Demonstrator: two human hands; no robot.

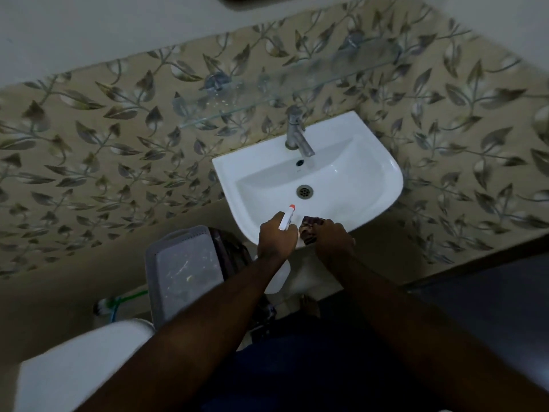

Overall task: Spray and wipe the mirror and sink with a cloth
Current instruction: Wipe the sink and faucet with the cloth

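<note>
Left hand (276, 236) grips white plastic spray bottle (285, 223); right hand (332, 237) clutches crumpled dark cloth (309, 230) on glossy sink (371, 162) rim.

Glossy white ceramic sink (371, 173), brushed metal tap (297, 135), clear glass shelf (267, 96), perforated grey plastic basket (178, 242)

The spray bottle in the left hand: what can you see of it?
The spray bottle looks like white plastic, with a small orange-red nozzle tip at its top. The left hand is wrapped around its neck, so the trigger is mostly hidden, and its pale body hangs below the wrist, dim in shadow. It is held over the near rim of the white sink, nozzle pointing into the basin. No spray is visible.
</note>
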